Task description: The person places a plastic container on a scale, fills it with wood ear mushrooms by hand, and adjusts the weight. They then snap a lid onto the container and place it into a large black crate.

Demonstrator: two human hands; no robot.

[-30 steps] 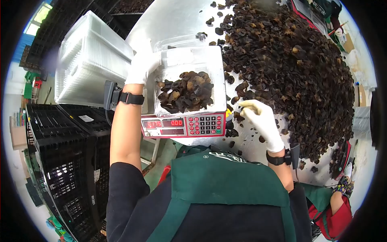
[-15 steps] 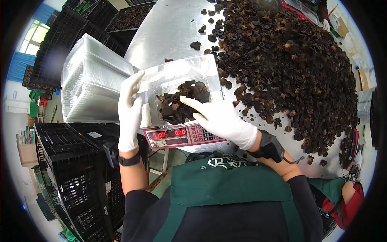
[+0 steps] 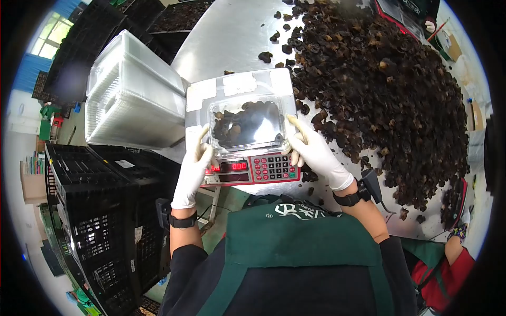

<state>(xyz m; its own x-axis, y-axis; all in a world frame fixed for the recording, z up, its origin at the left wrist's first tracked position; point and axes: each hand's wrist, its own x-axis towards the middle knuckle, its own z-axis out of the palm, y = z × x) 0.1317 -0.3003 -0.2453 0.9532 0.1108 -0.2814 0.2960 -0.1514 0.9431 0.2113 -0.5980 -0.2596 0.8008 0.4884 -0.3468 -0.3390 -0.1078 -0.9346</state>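
A clear plastic clamshell box of dark wood ear mushrooms sits on a digital scale, its lid now down over them. My left hand, in a white glove, grips the box's near left corner and covers part of the scale's red display. At the right edge, my gloved right hand holds the box between fingers and thumb, beside the keypad.
A tall stack of clear plastic boxes stands left of the scale. Loose wood ear mushrooms are heaped on the metal table to the right. Black crates stand at lower left. Another person's sleeve shows at lower right.
The lid, open before, has come down over the mushrooms. My right hand has left the mushrooms for the box's right edge; my left hand has moved down to the near left corner.
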